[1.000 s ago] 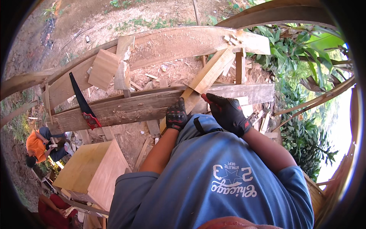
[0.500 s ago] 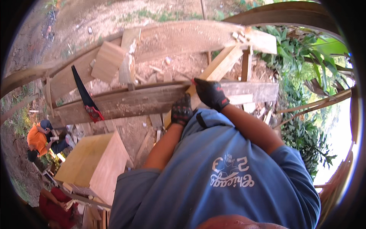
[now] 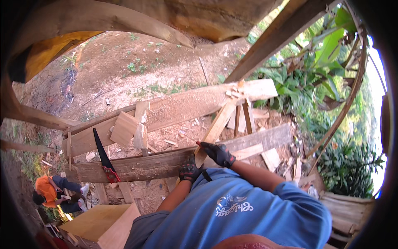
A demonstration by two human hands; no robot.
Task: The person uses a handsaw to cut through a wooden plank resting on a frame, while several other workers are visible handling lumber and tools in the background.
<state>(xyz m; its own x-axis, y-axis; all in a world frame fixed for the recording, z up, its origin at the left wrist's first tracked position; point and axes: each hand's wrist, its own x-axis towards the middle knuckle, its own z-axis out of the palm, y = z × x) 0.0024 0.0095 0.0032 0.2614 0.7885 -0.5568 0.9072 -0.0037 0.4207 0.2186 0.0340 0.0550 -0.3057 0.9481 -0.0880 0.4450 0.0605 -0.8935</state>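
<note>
A pale squared wooden beam (image 3: 215,126) slants from the far plank down to my waist, crossing the near plank (image 3: 137,166). My left hand (image 3: 190,169), in a black glove, is closed on the beam's left edge close to my body. Just right of it, my right hand (image 3: 218,155), gloved too, lies over the beam with its fingers together, pointing left. A small red bit shows at those fingertips; whether it is a slim tool or part of the glove is unclear. The beam's near end is hidden by my hands and shirt.
A handsaw (image 3: 103,153) with a red handle lies across the near plank. Small wood blocks (image 3: 235,92) sit on the far plank (image 3: 182,103), beside a square board (image 3: 123,128). A wooden box (image 3: 99,224) stands lower left, near a person in orange (image 3: 45,190). Posts rise around.
My view has tilted up and shifted, so more roof and ground show and the bench appears lower. Both hands stay at the beam; the right hand's fingers look flatter along it.
</note>
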